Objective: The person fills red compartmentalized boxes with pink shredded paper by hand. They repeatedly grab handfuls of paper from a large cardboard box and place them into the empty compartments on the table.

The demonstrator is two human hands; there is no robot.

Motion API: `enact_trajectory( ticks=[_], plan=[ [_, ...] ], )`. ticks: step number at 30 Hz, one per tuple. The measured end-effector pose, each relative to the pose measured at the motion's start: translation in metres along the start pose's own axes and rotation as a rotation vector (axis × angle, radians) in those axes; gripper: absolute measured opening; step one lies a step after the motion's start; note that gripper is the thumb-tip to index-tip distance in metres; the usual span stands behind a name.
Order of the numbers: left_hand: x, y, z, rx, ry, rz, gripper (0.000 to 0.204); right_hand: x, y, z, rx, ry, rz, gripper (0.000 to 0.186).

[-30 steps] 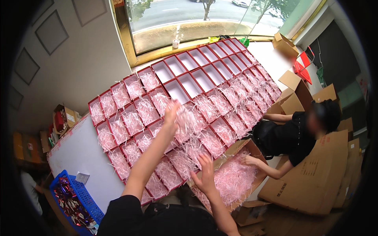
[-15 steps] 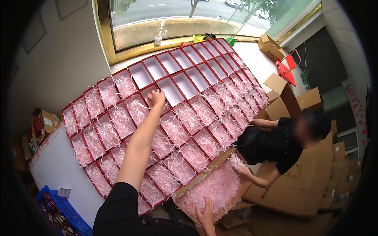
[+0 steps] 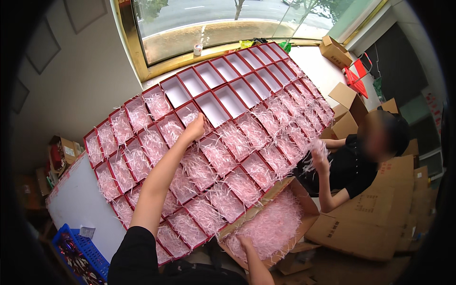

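Observation:
My left hand (image 3: 195, 128) is at a red-edged box in the second row from the window, where a tuft of pink shredded paper (image 3: 189, 115) lies. Its fingers look closed, and whatever they hold is hidden. Low in the view, my right hand (image 3: 245, 243) is in a large carton (image 3: 304, 202) of pink shredded paper (image 3: 270, 223), fingers curled into the shreds. Many red boxes stand side by side in rows; those near me and at the left contain shreds. White insides show in several boxes (image 3: 214, 108) nearer the window.
To the right, a co-worker in black (image 3: 354, 159) raises a hand (image 3: 320, 159) with shredded paper. Flattened cardboard (image 3: 370, 209) and open cartons (image 3: 349, 102) lie beyond. At the lower left is a blue basket (image 3: 88, 247). A paper cup (image 3: 198, 49) stands by the window.
My left hand has shifted toward the near edge of its box, exposing shreds inside. My right hand has sunk its fingers into the carton's shreds. The co-worker has lifted a handful from the carton.

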State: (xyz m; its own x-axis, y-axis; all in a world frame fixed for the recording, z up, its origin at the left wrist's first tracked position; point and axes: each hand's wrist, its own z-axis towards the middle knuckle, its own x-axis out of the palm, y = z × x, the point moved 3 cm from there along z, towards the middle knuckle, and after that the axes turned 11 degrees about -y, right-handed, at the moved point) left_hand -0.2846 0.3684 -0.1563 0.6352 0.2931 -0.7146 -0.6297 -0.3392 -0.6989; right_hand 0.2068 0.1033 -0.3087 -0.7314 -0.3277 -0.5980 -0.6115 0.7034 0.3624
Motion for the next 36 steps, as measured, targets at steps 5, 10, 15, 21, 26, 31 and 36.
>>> enact_trajectory(
  ticks=[5,10,15,21,26,31,36],
  plan=[
    [-0.012,-0.027,-0.035,0.192,-0.035,0.191,0.035,-0.028,0.066,-0.035,-0.306,-0.107,-0.530,0.044],
    [-0.029,-0.066,-0.123,0.254,-0.148,0.081,0.028,-0.151,0.073,-0.072,-0.286,0.042,0.355,0.043],
    [-0.009,-0.129,-0.242,0.337,0.198,-0.193,0.026,-0.220,0.051,-0.098,-0.117,0.073,1.173,0.034],
    [0.022,-0.211,-0.330,0.323,0.562,-0.272,0.027,-0.210,0.036,-0.074,-0.612,-0.189,-0.078,0.029],
    [0.069,-0.252,-0.378,0.556,0.454,-0.507,0.044,-0.220,0.114,-0.152,-0.684,0.052,0.315,0.021],
    [0.139,-0.267,-0.412,0.432,0.735,-0.592,0.051,-0.244,0.147,-0.198,-0.628,0.134,1.002,0.025],
    [0.217,-0.226,-0.422,0.537,0.564,-0.486,0.037,-0.287,0.149,-0.217,-0.560,0.098,1.467,0.029]
  ],
)
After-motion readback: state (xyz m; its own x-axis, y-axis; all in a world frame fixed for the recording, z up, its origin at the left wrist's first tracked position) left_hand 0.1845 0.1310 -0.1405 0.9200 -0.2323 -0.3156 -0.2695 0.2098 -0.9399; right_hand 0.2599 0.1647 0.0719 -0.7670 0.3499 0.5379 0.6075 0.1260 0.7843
